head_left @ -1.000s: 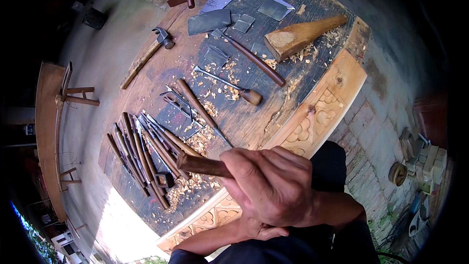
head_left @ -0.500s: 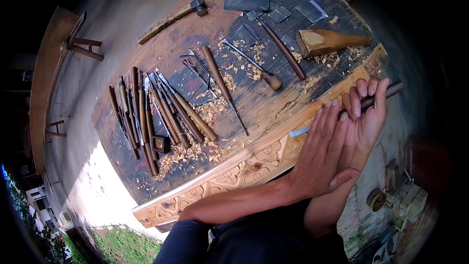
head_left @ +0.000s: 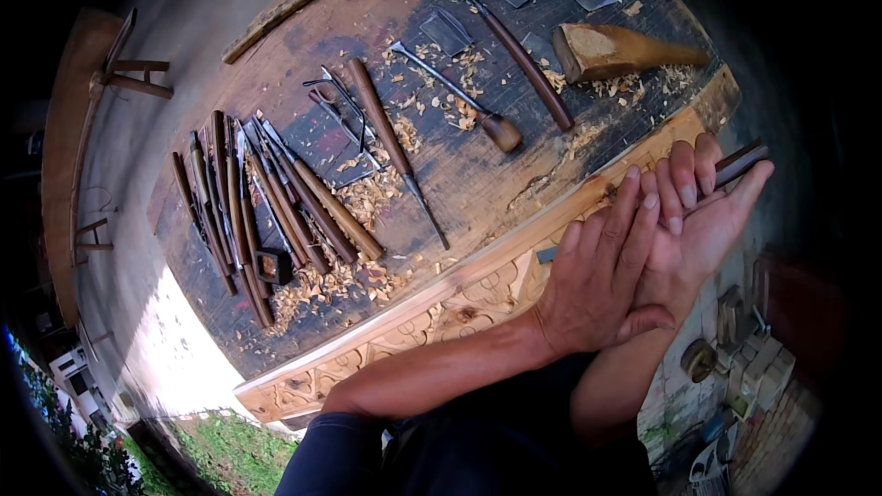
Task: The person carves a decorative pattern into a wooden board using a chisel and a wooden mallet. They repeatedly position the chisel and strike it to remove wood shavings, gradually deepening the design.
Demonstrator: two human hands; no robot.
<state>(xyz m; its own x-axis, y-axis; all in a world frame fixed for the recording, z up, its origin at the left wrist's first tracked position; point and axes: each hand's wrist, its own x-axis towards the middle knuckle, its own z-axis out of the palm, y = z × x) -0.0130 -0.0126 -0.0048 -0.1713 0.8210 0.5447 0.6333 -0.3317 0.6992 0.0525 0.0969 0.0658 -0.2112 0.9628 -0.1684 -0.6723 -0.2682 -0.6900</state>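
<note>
Because the bench (head_left: 501,197) is carrying so many loose tools, I am minding its whole surface from my distant seat. The long carved board (head_left: 395,335) is running along the near edge, its relief facing up, and the left forearm is crossing over it. A fan of gouges (head_left: 292,213) is lying at the left; I am judging that a sweep of that arm could be setting the round handles rolling. The wooden mallet (head_left: 634,53) is resting on its side at the far right, out of harm's way.

The right hand (head_left: 687,248) is turning its palm up, its fingers curling around the handle of a dark-handled chisel (head_left: 738,163). The left hand (head_left: 588,285) is lying across that palm with its fingers straight and slightly spread, covering the shaft. The chisel is sitting between the two hands, above the board's right part. Its blade tip is poking out just beyond the left hand; whether it is touching the carving I cannot tell. If the right fingers are loosening, the edge could be nicking the relief, or the left palm if that is sliding along the steel. Smallest of all, wood shavings (head_left: 312,289) are littering the surface, possibly making set-down tools slip.
</note>
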